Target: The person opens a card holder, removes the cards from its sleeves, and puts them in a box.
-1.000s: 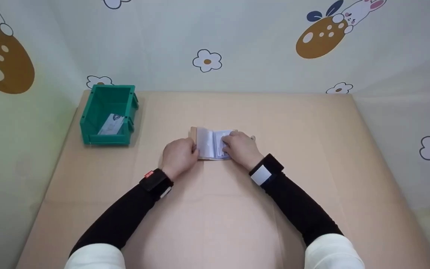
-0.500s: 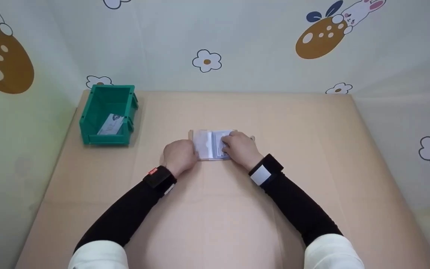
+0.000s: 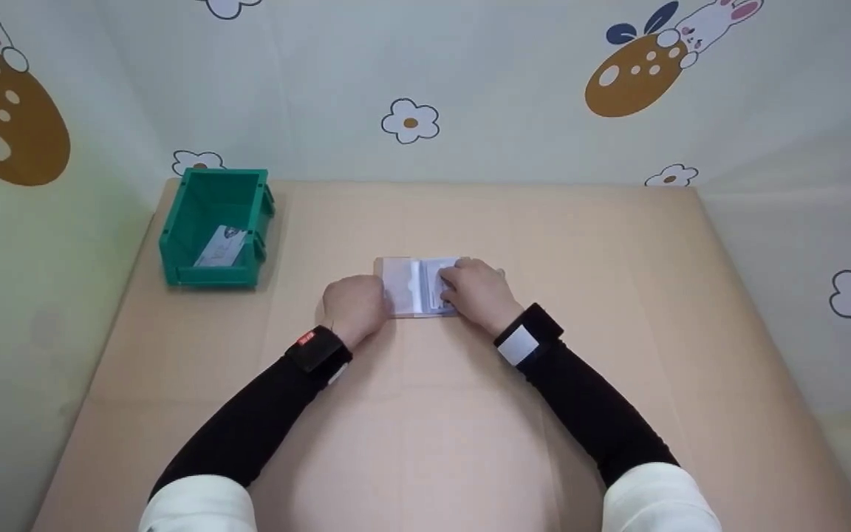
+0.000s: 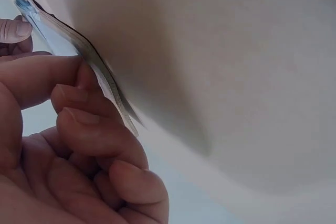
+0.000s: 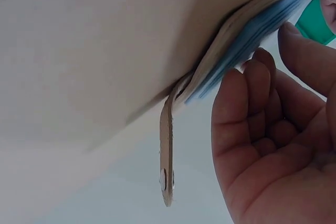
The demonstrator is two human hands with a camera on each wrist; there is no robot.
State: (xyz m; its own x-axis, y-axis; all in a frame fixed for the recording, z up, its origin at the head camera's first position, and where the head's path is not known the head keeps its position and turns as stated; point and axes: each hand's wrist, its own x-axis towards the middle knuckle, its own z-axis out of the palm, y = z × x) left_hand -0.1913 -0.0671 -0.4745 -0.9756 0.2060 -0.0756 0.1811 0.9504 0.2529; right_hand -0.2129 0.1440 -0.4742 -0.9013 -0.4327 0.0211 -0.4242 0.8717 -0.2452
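A card holder [image 3: 400,288] lies spread on the table, with a tan cover and clear plastic sleeves. My left hand [image 3: 355,307] pinches its left edge between thumb and curled fingers; the left wrist view shows the cover edge [image 4: 107,80] at the fingertips. My right hand [image 3: 481,292] rests on the right-side sleeves, hiding part of them. Up close, its thumb and bent fingertips touch the stack of bluish sleeves [image 5: 249,35], all on the page side. A tan strap [image 5: 166,150] with a snap button sticks out past the cover's right end.
A green bin [image 3: 211,277] stands at the table's back left, with a white printed card [image 3: 221,247] inside. The tan tabletop [image 3: 411,428] runs to a wall of patterned cloth [image 3: 322,89] behind and at both sides.
The left-side sleeve, tilted up a second ago, now lies flatter to the left. My left hand shifted slightly with it; the right hand has barely moved.
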